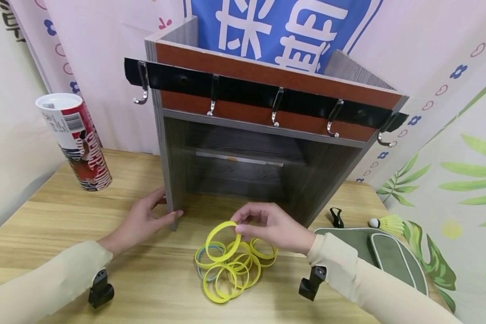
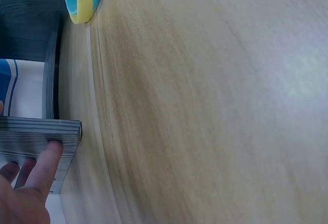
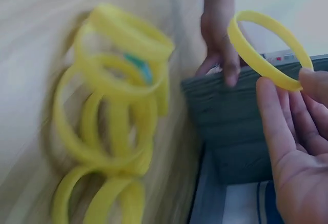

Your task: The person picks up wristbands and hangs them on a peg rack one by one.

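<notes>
My right hand [image 1: 269,227] pinches a yellow wristband [image 1: 208,245] between thumb and fingertips, raised over a loose pile of yellow wristbands [image 1: 205,284]. A blue band [image 1: 199,266] shows among them. In the right wrist view the held wristband [image 3: 277,75] is tilted, its hoop standing clear of the pile. My left hand [image 1: 143,220] holds the lower left side panel [image 1: 164,157] of a grey wooden shelf unit, thumb at the front edge and fingers on the outer side. In the left wrist view a finger [image 2: 46,167] presses on the panel's edge.
Several metal hooks [image 1: 276,108] stick out from a black strip across the shelf's brown front board [image 1: 235,54]. A red-and-white canister [image 1: 85,148] stands left. On the right lie a green bag [image 1: 350,238], a black clip [image 1: 336,218] and a yellow shuttlecock [image 1: 390,224].
</notes>
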Available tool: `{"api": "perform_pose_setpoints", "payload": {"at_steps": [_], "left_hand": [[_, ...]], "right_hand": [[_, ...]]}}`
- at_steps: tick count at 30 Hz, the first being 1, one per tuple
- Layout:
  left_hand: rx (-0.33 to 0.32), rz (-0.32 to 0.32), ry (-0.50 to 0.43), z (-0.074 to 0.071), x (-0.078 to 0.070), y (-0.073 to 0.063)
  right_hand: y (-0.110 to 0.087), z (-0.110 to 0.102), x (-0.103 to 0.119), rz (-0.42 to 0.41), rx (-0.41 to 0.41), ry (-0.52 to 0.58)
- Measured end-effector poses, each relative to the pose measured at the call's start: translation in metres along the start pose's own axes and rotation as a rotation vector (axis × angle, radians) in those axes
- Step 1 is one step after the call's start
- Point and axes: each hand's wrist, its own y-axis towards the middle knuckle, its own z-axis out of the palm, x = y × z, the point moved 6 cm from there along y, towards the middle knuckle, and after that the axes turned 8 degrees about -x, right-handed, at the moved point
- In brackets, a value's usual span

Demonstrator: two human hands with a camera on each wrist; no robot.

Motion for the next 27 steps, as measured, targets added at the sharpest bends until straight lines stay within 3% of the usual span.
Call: {"api": "perform_pose_setpoints", "payload": {"at_steps": [4, 7, 13, 20, 27], "left_hand": [[-0.009, 0.006, 0.007, -0.001, 0.0, -0.002], [-0.007, 0.007, 0.018, 0.0, 0.0, -0.002], [-0.001, 0.007, 0.019, 0.0, -0.001, -0.003], [0.016, -0.062, -0.022, -0.002, 0.001, -0.002], [0.02, -0.008, -0.012, -0.001, -0.002, -0.002]], "right_hand": [[0.009, 0.005, 0.009, 0.069, -0.068, 0.175], [0.015, 0.01, 0.018, 0.071, -0.114, 0.283], [0.027, 0.024, 0.043, -0.022, -0.172, 0.435], [0.043, 0.038, 0.078, -0.139, -0.241, 0.599], [0.058, 0.044, 0.111, -0.255, -0.317, 0.748]]}}
